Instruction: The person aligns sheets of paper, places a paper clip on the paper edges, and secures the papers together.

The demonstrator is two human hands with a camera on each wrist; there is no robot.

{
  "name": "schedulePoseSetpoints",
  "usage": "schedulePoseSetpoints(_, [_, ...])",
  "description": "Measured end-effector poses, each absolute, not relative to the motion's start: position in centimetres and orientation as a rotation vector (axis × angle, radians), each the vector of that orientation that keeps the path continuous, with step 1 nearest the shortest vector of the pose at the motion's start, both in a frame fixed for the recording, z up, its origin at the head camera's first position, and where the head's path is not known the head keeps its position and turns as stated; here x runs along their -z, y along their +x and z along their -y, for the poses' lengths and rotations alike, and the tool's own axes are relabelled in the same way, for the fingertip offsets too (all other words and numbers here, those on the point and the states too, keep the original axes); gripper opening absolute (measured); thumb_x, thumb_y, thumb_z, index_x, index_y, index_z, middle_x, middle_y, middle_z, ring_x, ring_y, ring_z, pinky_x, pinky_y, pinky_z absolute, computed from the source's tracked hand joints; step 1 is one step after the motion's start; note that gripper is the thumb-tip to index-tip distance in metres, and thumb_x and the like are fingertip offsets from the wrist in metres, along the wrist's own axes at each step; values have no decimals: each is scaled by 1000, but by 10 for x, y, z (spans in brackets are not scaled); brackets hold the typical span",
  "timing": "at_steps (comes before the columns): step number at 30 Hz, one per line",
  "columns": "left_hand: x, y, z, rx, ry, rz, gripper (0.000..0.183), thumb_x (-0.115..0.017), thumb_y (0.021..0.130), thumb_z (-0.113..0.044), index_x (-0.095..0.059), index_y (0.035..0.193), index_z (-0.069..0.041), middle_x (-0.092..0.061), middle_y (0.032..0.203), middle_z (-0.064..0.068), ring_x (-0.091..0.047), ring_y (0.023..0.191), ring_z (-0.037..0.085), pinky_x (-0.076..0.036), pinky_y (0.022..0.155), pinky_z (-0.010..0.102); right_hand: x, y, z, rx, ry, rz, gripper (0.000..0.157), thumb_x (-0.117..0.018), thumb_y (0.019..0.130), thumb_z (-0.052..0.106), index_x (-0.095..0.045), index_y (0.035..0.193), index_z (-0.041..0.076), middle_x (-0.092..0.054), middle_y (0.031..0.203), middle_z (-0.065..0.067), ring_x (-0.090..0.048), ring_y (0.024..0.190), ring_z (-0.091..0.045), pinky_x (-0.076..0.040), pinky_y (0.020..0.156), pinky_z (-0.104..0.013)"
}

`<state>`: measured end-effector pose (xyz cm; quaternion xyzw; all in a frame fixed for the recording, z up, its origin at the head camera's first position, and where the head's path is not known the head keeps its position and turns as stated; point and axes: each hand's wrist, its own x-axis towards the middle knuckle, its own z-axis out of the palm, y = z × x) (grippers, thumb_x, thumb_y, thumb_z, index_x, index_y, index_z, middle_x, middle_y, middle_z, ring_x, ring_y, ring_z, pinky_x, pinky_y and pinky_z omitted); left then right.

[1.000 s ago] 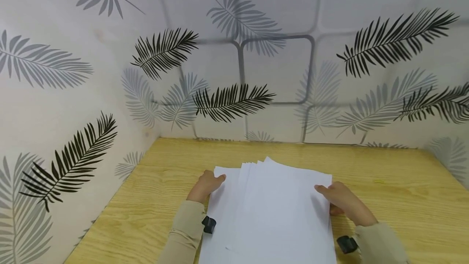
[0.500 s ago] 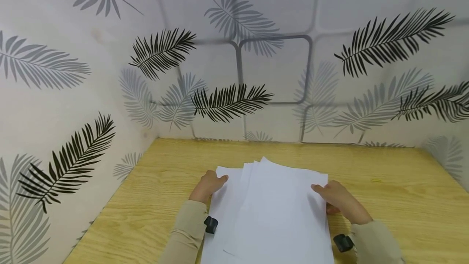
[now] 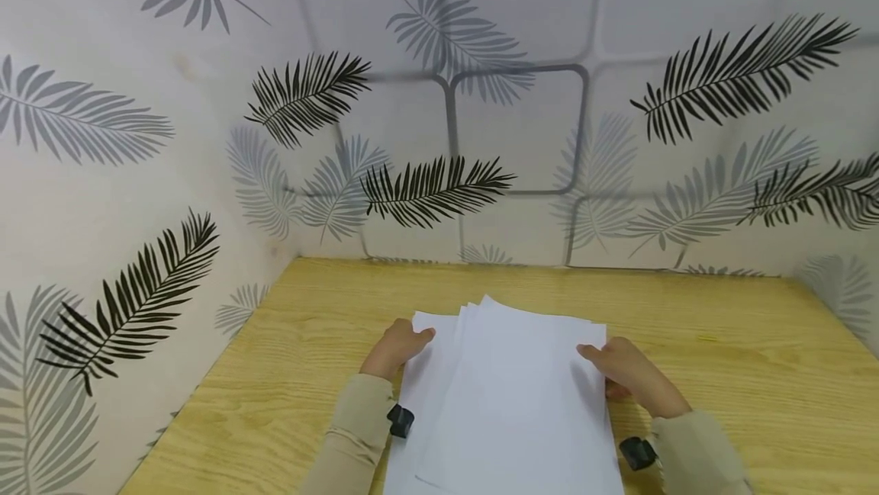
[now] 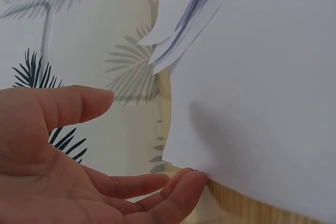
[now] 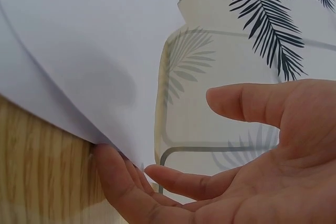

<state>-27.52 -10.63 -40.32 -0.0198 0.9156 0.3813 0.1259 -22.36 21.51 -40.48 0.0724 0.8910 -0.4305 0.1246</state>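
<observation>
A loose stack of white paper sheets (image 3: 515, 396) lies on the table in the head view, its top edges fanned out unevenly. My left hand (image 3: 398, 346) is at the stack's far left corner; in the left wrist view the fingertips (image 4: 191, 182) touch the paper's edge while the thumb (image 4: 86, 103) stands apart from the sheets. On the right side, my right hand (image 3: 635, 373) touches the opposite edge. Its fingers (image 5: 118, 174) meet the sheet edges in the right wrist view, and the thumb (image 5: 241, 100) is raised clear of the paper. The sheets' near end is cut off by the frame.
The wood-grain table (image 3: 330, 297) extends around the stack. A small yellow strip (image 3: 708, 339) lies on it to the right. Walls with a leaf pattern (image 3: 481, 136) stand behind and at the left.
Both hands have drawn slightly closer together, the left to the right and the right to the left. The spread of sheets between them has become narrower.
</observation>
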Motion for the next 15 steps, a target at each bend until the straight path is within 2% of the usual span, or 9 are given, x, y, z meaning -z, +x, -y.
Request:
schedulePoseSetpoints(3, [403, -275, 105, -1140, -58, -2643, 61, -52, 98, -26, -37, 135, 21, -46, 134, 33, -53, 109, 37, -46, 89, 47, 405, -224, -214, 1256, 203, -2601, 51, -49, 98, 26, -41, 112, -22, -41, 86, -18, -48, 75, -24, -50, 58, -29])
schedulePoseSetpoints(7, [403, -274, 103, -1174, -52, -2619, 63, -52, 99, -25, -33, 137, 21, -37, 141, 35, -44, 126, 43, -40, 100, 52, 406, -225, -212, 1236, 214, -2610, 46, -50, 98, 26, -43, 107, -19, -40, 82, -14, -47, 74, -24, -50, 59, -29])
schedulePoseSetpoints(11, [403, -273, 101, -1181, -29, -2617, 62, -52, 98, -24, -33, 136, 22, -37, 140, 36, -42, 128, 45, -39, 101, 52, 405, -224, -209, 1227, 209, -2618, 46, -50, 98, 26, -44, 106, -19, -40, 82, -14, -47, 73, -23, -51, 60, -30])
schedulePoseSetpoints(15, [403, -272, 97, -1184, -33, -2607, 62, -53, 98, -24, -34, 136, 22, -38, 141, 35, -42, 128, 44, -39, 101, 52, 404, -223, -206, 1236, 215, -2616, 39, -50, 98, 26, -44, 96, -13, -39, 78, -12, -46, 69, -21, -50, 59, -29])
